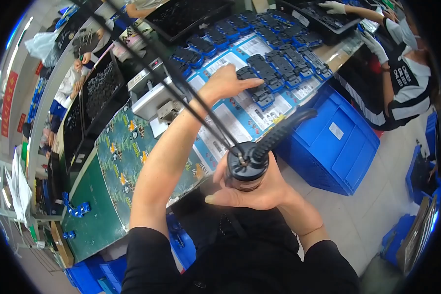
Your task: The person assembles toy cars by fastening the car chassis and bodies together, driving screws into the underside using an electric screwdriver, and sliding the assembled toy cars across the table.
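My right hand (262,193) is wrapped round a black-topped electric screwdriver (248,164), upright in front of my body. A thick black cable (284,130) curves from its top, and dark cords run up to the left. My left hand (225,83) reaches over the table with thumb and fingers apart. Its thumb lies against the nearest blue-and-black plastic assembly (262,95), which looks like a toy vehicle base; whether it grips this one cannot be told. Several more such assemblies (284,66) lie in rows beyond it on printed sheets (230,122).
A white boxy device (152,100) stands left of my left forearm. Right of the table is a large blue crate (333,137). A co-worker's gloved hands (375,49) are at the far right, near a black tray (318,17). Small blue parts (78,208) lie on the green tabletop at left.
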A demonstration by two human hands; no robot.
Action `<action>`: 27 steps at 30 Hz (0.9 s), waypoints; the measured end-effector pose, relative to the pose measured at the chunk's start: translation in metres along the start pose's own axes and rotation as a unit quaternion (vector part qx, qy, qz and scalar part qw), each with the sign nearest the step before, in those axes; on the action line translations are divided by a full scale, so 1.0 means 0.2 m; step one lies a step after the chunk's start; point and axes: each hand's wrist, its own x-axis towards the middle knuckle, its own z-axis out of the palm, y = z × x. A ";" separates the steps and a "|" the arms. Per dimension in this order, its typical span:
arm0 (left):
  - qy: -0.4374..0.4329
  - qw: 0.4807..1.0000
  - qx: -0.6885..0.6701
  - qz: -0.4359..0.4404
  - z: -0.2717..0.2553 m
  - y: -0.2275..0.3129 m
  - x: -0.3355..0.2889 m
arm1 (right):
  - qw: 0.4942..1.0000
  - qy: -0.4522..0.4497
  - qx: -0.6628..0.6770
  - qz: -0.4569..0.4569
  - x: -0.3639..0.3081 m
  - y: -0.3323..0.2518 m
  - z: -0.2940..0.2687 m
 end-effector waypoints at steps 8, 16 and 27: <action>0.103 0.835 -0.531 -0.102 0.14 0.14 -0.22 | 0.999 0.044 -0.003 -0.005 -0.03 -0.07 -0.11; 0.304 0.649 -0.691 -0.095 -0.26 -0.02 -1.09 | 0.976 0.070 -0.044 -0.200 0.07 -0.09 -0.18; 0.373 0.619 -0.659 -0.209 0.05 -0.24 -1.39 | 0.934 0.057 -0.123 -0.331 0.78 0.20 0.27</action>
